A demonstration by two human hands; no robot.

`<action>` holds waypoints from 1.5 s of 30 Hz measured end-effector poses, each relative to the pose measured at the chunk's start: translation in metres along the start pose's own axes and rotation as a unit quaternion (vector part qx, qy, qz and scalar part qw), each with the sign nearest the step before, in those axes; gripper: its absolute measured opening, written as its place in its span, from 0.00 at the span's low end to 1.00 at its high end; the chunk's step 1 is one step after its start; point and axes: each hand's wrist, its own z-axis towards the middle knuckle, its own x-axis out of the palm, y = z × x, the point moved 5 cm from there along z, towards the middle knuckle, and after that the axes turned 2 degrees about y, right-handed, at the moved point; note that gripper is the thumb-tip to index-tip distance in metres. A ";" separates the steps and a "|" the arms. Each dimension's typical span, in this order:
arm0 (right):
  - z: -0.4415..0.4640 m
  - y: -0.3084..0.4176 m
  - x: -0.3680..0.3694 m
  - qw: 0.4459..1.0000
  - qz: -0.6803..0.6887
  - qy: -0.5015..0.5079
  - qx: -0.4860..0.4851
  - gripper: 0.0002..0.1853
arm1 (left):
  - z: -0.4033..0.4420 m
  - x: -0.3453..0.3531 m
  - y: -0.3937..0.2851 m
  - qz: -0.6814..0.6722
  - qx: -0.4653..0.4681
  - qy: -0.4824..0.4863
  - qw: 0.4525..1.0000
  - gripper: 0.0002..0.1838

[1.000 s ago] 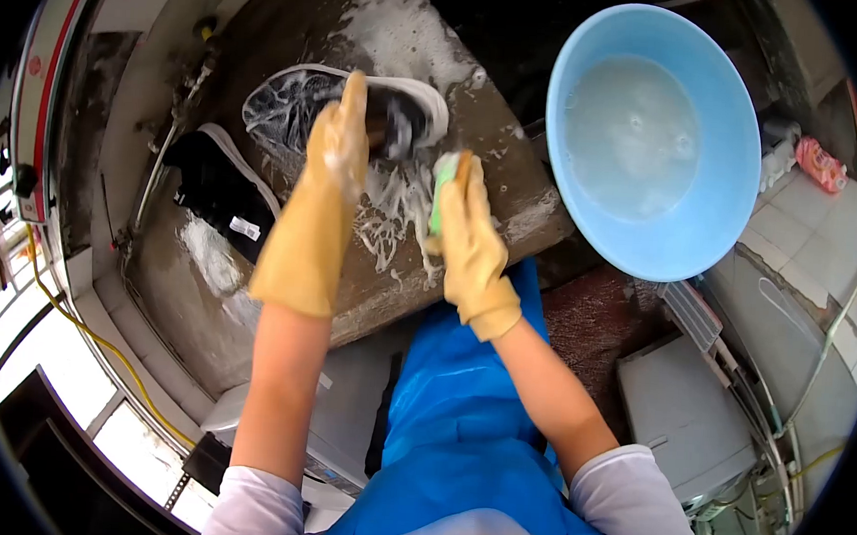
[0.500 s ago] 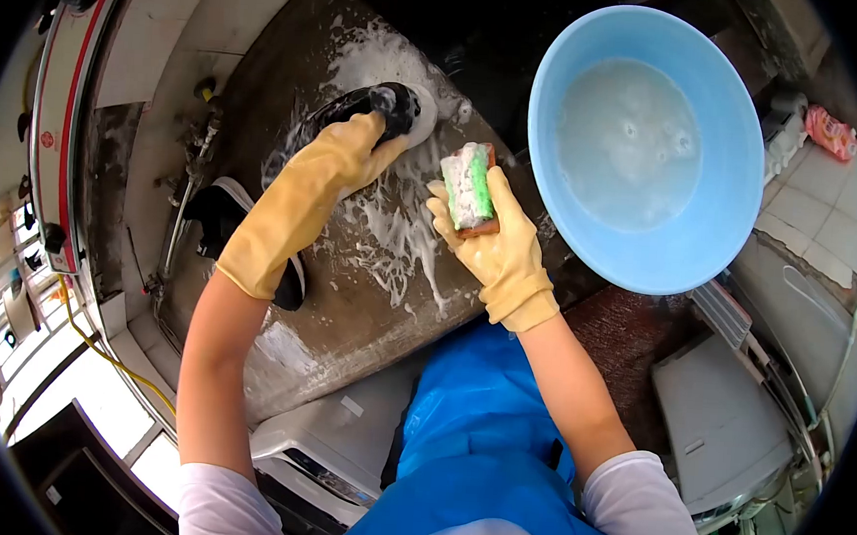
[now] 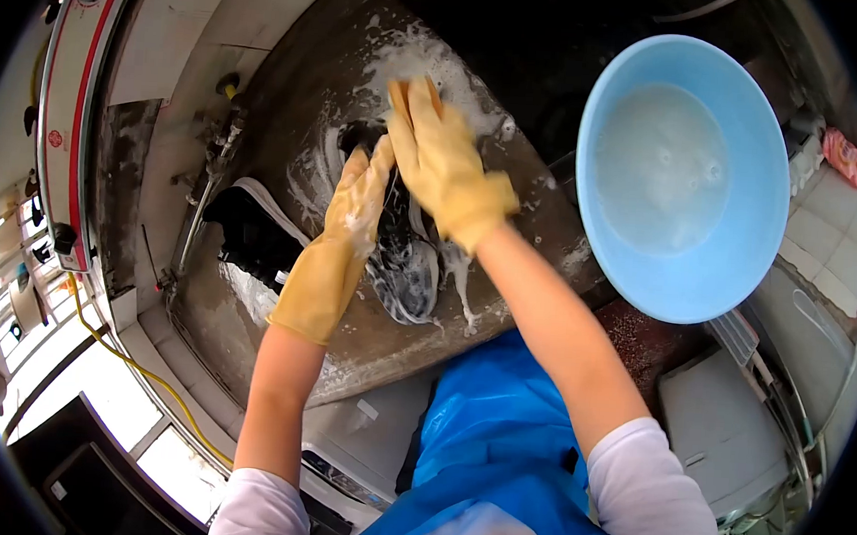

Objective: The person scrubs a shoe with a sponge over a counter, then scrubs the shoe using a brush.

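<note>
A black sneaker (image 3: 403,278) streaked with white suds lies on the wet, foamy slab (image 3: 507,263), its toe towards me. Yellow rubber gloves cover both my hands. My left hand (image 3: 352,209) is closed along the sneaker's left side near the heel, fingers pointing away from me. Over the heel end, my right hand (image 3: 440,165) is blurred by motion, palm down. A brownish sliver shows between its fingers; the rest of the scrub brush seen there half a second ago is hidden. To the left rests a second black shoe (image 3: 254,237) with a white sole edge.
A light blue basin (image 3: 591,179) of cloudy, soapy water stands to the right. A tap and pipe (image 3: 209,166) run along the left wall, with a yellow hose (image 3: 147,376) below. A grey-white machine (image 3: 365,430) sits under the slab's near edge.
My right hand has swung left and turned palm down, taking the brush over the sneaker. The sneaker has turned, its toe now nearer me. My left hand has shifted down along it.
</note>
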 end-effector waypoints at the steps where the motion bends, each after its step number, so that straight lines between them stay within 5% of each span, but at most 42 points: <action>1: -0.031 0.006 0.009 0.995 -0.088 -0.026 -0.050 0.27 | -0.014 0.012 -0.016 -0.015 -0.015 0.003 1.000 0.25; 2: -0.064 0.012 0.019 0.978 -0.177 -0.062 -0.094 0.32 | -0.017 0.015 -0.023 -0.020 -0.021 0.005 1.000 0.23; 3: -0.097 0.008 0.029 0.987 0.109 0.030 0.115 0.32 | -0.017 0.013 -0.024 -0.029 -0.024 0.004 0.999 0.21; 4: -0.125 -0.003 0.052 0.975 0.215 -0.036 0.035 0.32 | 0.004 -0.012 -0.007 -0.034 -0.024 0.002 0.999 0.21; 5: -0.114 -0.003 0.051 0.989 0.144 -0.034 0.032 0.34 | 0.037 -0.043 0.018 -0.109 0.018 0.156 0.982 0.19; 8: -0.028 0.013 0.038 0.999 -0.023 -0.023 -0.038 0.32 | 0.017 -0.024 -0.018 -0.155 -0.021 0.156 0.975 0.20; 9: 0.012 0.019 0.034 0.996 -0.066 -0.019 -0.059 0.30 | 0.037 -0.061 -0.010 0.032 0.140 0.141 0.980 0.20; 11: 0.042 0.023 0.037 0.946 -0.203 -0.105 -0.230 0.29 | 0.028 -0.087 0.000 0.054 0.182 0.159 0.969 0.28; 12: 0.024 0.029 0.034 0.948 -0.202 -0.095 -0.229 0.29 | 0.033 -0.068 -0.002 0.026 0.149 0.174 0.973 0.24; 13: -0.004 0.042 0.022 0.940 -0.257 -0.060 -0.214 0.29 | 0.038 -0.050 -0.004 -0.001 0.116 0.186 0.976 0.20; 14: -0.032 0.048 0.017 0.965 -0.196 -0.035 -0.171 0.30 | 0.055 -0.055 0.015 -0.157 0.083 0.197 0.964 0.19; 15: -0.061 0.053 0.012 0.983 -0.134 -0.017 -0.126 0.31 | 0.054 -0.057 0.016 -0.165 0.082 0.197 0.963 0.19; 16: -0.092 0.046 0.015 0.998 0.051 -0.008 -0.042 0.31 | 0.046 -0.060 0.010 -0.071 0.158 0.190 0.966 0.19; 18: -0.143 0.048 0.008 0.999 0.044 0.022 -0.008 0.32 | 0.028 -0.053 0.001 0.020 0.228 0.185 0.956 0.18; 20: -0.138 0.047 0.004 0.998 0.036 0.043 0.016 0.32 | 0.019 -0.031 -0.010 -0.185 0.220 0.290 0.913 0.22; 22: -0.092 0.052 0.008 0.995 0.029 0.083 0.045 0.31 | 0.033 -0.055 0.009 -0.177 0.133 0.159 0.962 0.28; 25: -0.046 0.054 0.012 0.998 -0.036 0.007 -0.044 0.30 | 0.024 -0.044 -0.019 0.002 0.233 0.235 0.944 0.34; 26: -0.061 0.061 0.006 0.998 -0.028 0.047 0.004 0.31 | 0.025 -0.040 -0.018 0.000 0.234 0.238 0.943 0.34; 30: -0.155 0.051 0.011 0.977 0.197 0.080 0.029 0.35 | 0.034 -0.046 0.005 -0.156 0.168 0.217 0.949 0.32; 31: -0.159 0.056 0.006 0.994 -0.023 0.105 0.028 0.35 | 0.035 -0.047 0.008 -0.184 0.156 0.222 0.945 0.30; 34: -0.094 0.052 0.020 0.998 -0.019 0.035 -0.047 0.35 | 0.031 -0.047 0.001 -0.260 0.111 0.228 0.932 0.26; 36: -0.106 0.068 0.017 0.992 -0.094 0.015 -0.087 0.34 | 0.038 -0.064 -0.016 0.164 0.239 0.096 0.952 0.20; 37: -0.133 0.080 0.014 0.977 -0.185 0.029 -0.103 0.33 | 0.020 -0.050 -0.034 0.237 0.247 0.045 0.938 0.14; 39: -0.190 0.066 0.021 0.996 -0.034 0.056 -0.063 0.32 | 0.013 -0.057 -0.045 0.211 0.274 0.059 0.936 0.16; 40: -0.194 0.072 0.010 0.996 0.061 0.048 -0.033 0.32 | 0.000 -0.049 -0.054 0.055 0.272 0.052 0.959 0.19; 41: -0.184 0.060 0.007 0.987 0.096 0.124 0.043 0.32 | -0.007 -0.054 -0.043 -0.100 0.060 -0.056 0.992 0.27; 42: -0.167 0.058 -0.003 0.964 0.127 0.199 0.119 0.32 | -0.019 -0.057 -0.046 -0.093 0.050 -0.019 0.994 0.31; 43: -0.159 0.054 -0.005 0.984 -0.100 0.148 -0.019 0.33 | -0.036 -0.060 -0.050 -0.045 0.023 -0.064 0.997 0.33; 44: -0.146 0.033 -0.005 0.992 0.060 0.053 0.093 0.33 | -0.050 -0.060 -0.057 0.001 0.003 -0.103 0.995 0.35; 45: -0.120 0.034 -0.004 0.995 0.019 0.068 0.067 0.31 | -0.057 -0.069 -0.043 0.071 -0.018 -0.134 0.988 0.36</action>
